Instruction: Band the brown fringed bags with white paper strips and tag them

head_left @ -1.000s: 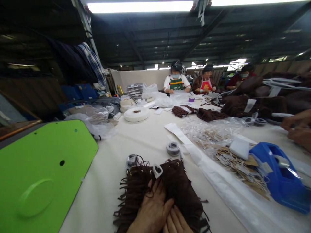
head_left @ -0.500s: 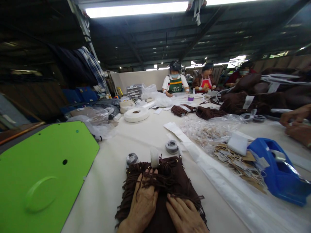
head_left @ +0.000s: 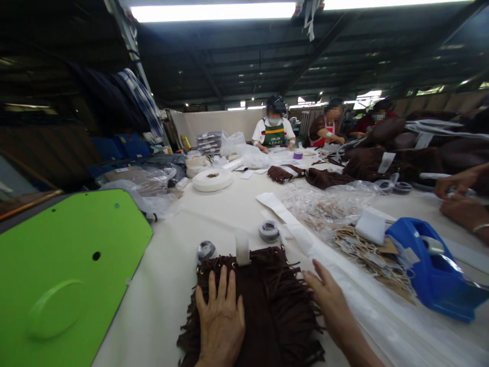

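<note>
A dark brown fringed bag (head_left: 263,306) lies flat on the table before me, its fringe spread to both sides. Small metal eyelets run along its far edge, where a white strip (head_left: 242,248) stands up. My left hand (head_left: 221,316) rests flat on the left half of the bag, fingers spread. At the bag's right edge is my right hand (head_left: 329,300), its fingers stretched out beside the fringe and holding nothing. Two plastic-wrapped rolls, a left one (head_left: 206,251) and a right one (head_left: 269,231), sit just past the far edge.
A bright green panel (head_left: 69,265) stands on the left. To the right are a long white strip (head_left: 324,260), tags with strings (head_left: 370,260) and a blue tape dispenser (head_left: 428,270). A co-worker's hands (head_left: 462,199) are at far right. Farther off lies a white roll (head_left: 212,180).
My right hand has moved off the bag's middle to its right edge. The fringe that lay bunched across the middle is now spread to the right. My left hand has drawn back slightly.
</note>
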Available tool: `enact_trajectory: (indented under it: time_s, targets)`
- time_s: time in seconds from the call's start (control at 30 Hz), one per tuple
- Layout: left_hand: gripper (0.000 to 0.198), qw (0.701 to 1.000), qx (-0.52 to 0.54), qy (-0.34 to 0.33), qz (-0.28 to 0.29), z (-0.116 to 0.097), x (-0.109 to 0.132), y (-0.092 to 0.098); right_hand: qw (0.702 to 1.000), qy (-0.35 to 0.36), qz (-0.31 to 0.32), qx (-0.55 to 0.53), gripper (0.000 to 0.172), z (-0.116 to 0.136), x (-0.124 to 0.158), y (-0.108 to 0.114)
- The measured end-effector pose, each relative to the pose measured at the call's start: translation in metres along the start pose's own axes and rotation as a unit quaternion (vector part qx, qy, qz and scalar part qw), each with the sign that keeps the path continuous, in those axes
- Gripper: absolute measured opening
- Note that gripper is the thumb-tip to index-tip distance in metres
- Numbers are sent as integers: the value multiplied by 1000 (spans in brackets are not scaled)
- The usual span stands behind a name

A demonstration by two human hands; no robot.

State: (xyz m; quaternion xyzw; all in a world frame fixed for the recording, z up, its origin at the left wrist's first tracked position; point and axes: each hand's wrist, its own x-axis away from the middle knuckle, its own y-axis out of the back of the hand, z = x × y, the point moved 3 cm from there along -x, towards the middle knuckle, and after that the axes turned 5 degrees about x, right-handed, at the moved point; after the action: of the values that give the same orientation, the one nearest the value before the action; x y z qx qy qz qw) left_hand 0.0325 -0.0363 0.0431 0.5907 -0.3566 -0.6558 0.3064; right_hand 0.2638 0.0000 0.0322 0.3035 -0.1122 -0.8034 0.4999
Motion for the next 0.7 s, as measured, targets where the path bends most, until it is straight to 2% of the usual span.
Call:
enact_trajectory:
  time_s: [0.07,0.13,0.17,0.23,0.3,0.37,0.4,0.5,0.57,0.63,0.7]
  targets:
    - [43,1000,1,-3,7,-1,0,-1,1000,-18,-19,-3,37,0,-4,21]
    - [43,1000,-3,-11,8,0,1,-4,996,58,-13,73,31,28,2,24]
    - [42,1000,-6,-14,6,0,2,-5,987,112,2,115,27,47,6,17]
    - [42,1000,-16,-23,-2,2,3,-8,962,212,64,160,23,84,15,-9]
    - [41,999,-25,-31,-9,4,4,-10,930,297,134,169,21,105,18,-41]
    - [41,999,-29,-35,-12,6,5,-13,907,335,156,204,18,101,12,-60]
    - [41,999,-27,-33,-11,6,6,-14,905,322,147,238,19,90,6,-63]
    - [43,1000,-11,-17,3,6,6,-16,911,178,107,356,25,48,-17,-43]
    - [44,1000,-1,-1,15,4,6,-17,904,111,82,405,23,36,-23,-23]
    - [43,1000,-2,12,22,3,5,-16,908,133,42,396,23,46,-18,-13]
    - [42,999,-10,14,31,4,5,-16,910,239,24,339,28,68,-2,-19]
